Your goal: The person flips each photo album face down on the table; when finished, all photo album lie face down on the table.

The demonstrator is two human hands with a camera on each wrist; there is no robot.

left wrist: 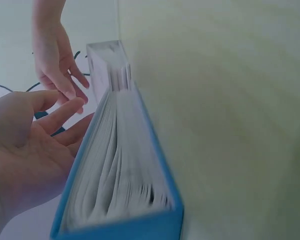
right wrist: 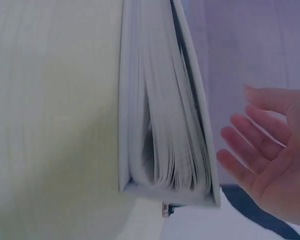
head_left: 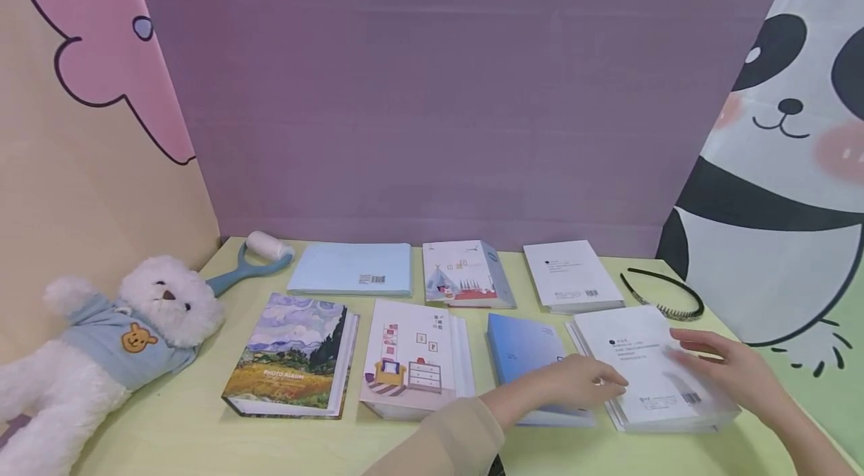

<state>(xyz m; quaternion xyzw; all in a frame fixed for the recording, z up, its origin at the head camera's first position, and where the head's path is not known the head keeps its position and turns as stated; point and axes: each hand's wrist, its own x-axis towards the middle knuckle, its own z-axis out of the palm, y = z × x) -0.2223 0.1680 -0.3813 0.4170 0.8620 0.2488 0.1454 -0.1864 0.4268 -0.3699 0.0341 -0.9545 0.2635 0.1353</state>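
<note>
A thick white photo album lies back cover up at the front right, small print and a barcode on it. At its left edge are the fingertips of my left hand, which reaches across the blue album. My right hand is over the white album's right side, fingers spread. In the left wrist view, the blue album's pages face the camera beside my left hand, its fingers loosely bent. The right wrist view shows the white album's page edges and my right hand with relaxed fingers.
Left in the front row are a landscape-painting album and a furniture-picture album. Behind lie a light blue album, a tent-picture album and another white album. A headband, lint roller and teddy bear flank them.
</note>
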